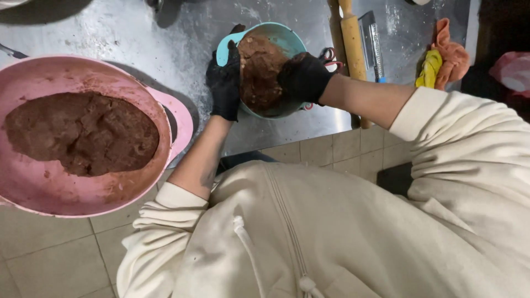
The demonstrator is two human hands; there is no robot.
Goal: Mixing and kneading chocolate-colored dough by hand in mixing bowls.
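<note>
Overhead view of the work surface. A mass of brown dough [259, 74] fills a small teal bowl [287, 36] that stands on the flour-dusted steel table [138, 33], near its front edge. The left hand [225, 83], in a black glove, clasps the bowl's left rim: its fingers [232, 55] lie close together, curled over the rim so that their tips meet the edge of the dough, while the palm presses the bowl's outer wall. The right hand [303, 77], also in a black glove, reaches in from the right side and rests on the dough; its knuckles are bent and its fingertips are sunk out of sight in the mass, so whether they are spread or closed cannot be told. The dough thus lies between the two hands, under the right fingers and just beside the left ones.

Behind the right hand, red-handled scissors [330, 55] show beside the bowl. Further right lie a wooden rolling pin [353, 41], a metal scraper with a blue handle [371, 44], and orange and yellow cloths [444, 58]. At the left, overhanging the table's edge, a large pink bowl [33, 193] holds a bigger mass of similar brown dough [83, 132]. The person's cream hooded top [342, 232], sleeves pushed up, fills the lower frame above a tiled floor [49, 259].
</note>
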